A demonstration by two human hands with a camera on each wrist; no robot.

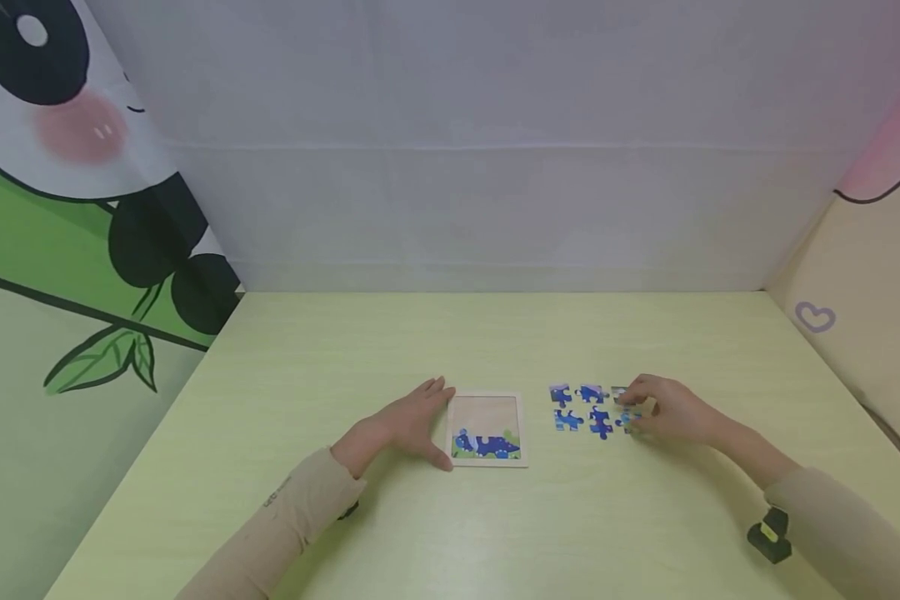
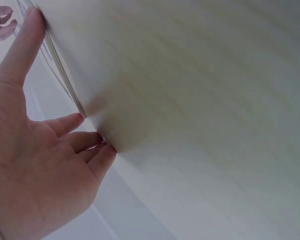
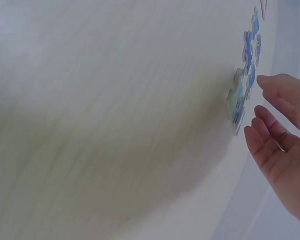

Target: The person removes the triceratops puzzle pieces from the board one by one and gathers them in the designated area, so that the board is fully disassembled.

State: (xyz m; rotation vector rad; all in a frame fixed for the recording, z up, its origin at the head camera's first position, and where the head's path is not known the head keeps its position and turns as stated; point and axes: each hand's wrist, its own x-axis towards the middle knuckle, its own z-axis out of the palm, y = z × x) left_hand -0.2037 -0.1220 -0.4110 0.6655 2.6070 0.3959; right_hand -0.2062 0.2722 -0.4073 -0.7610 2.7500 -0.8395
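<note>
From where I stand, a pale cloth backdrop [image 1: 495,208] closes off the far side, and below it a light wooden table [image 1: 345,350] takes up most of the room. Two hands in beige sleeves [image 1: 315,492] reach over it. The left hand [image 1: 408,423] is spread, thumb well away from the fingers, touching the left edge of a small square tray [image 1: 486,412] near the middle of the table. The right hand [image 1: 671,410] arches over the far right end of a cluster of loose pieces, thumb and fingers apart in the right wrist view, so I would not say it is pinching anything. The tray looks light and stiff, apt to slide if nudged, and best steadied by its raised rim, just where the left hand rests. Its lower part carries a blue dinosaur picture [image 1: 487,447], while the upper part is bare. Smallest of all are the puzzle pieces [image 1: 600,423], in two short rows to the right of the tray. They look thin, rigid and nearly weightless (lying this flat, probably fiddly to get a nail under), so I would take each by opposite side edges, going gently with the narrow knobs
</note>
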